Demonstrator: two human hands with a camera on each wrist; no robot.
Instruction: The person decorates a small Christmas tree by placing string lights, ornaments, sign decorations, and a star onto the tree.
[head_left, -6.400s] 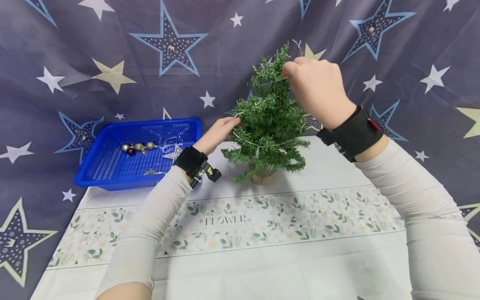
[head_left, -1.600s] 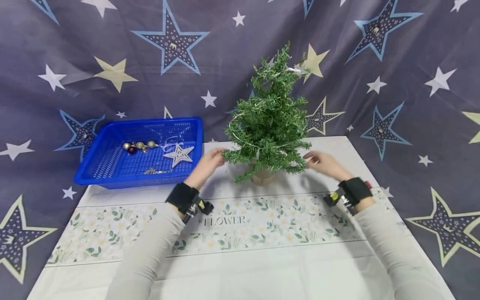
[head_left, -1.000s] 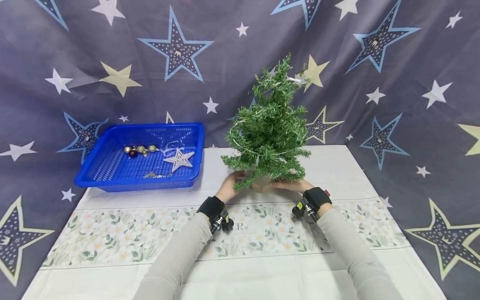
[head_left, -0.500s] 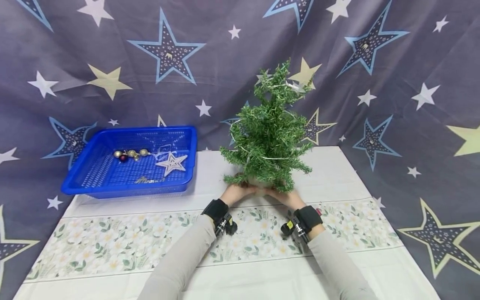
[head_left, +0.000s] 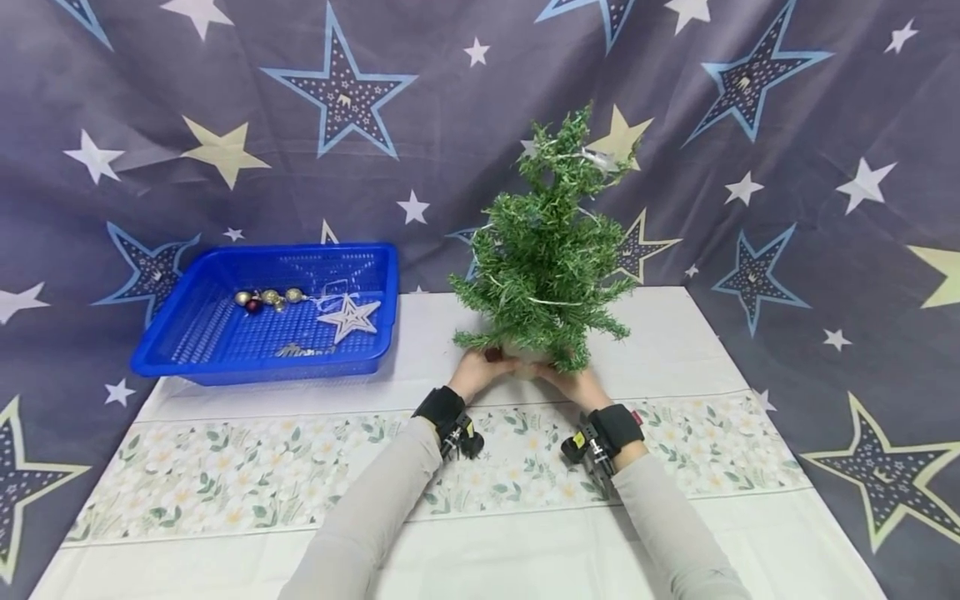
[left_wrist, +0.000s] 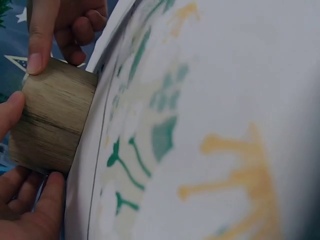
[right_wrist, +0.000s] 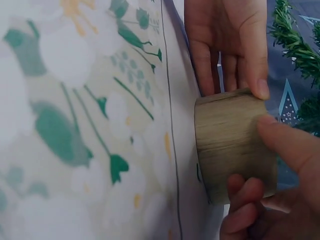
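In the head view a small artificial Christmas tree (head_left: 547, 250) stands on the white-covered table, a thin pale strand winding through its branches. A whitish, shiny piece (head_left: 600, 158) sits near its top. My left hand (head_left: 477, 372) and right hand (head_left: 579, 388) hold its base from either side, partly hidden under the lowest branches. Both wrist views show that base as a round wooden block (left_wrist: 55, 115), resting on the cloth. My left thumb and fingers (left_wrist: 47, 210) grip one side; my right thumb (right_wrist: 280, 135) and curled fingers grip the other.
A blue plastic basket (head_left: 266, 367) stands at the left, holding a white star ornament (head_left: 349, 320), several gold and dark red balls (head_left: 270, 297) and a small lettering ornament (head_left: 303, 351). A floral band (head_left: 247, 467) crosses the tablecloth. Behind hangs a star-patterned curtain (head_left: 450, 100).
My right hand came down from the treetop and my left from the branches; both moved in to grip the base. The tree has turned slightly, its strand now lying differently, and sits a little further right.
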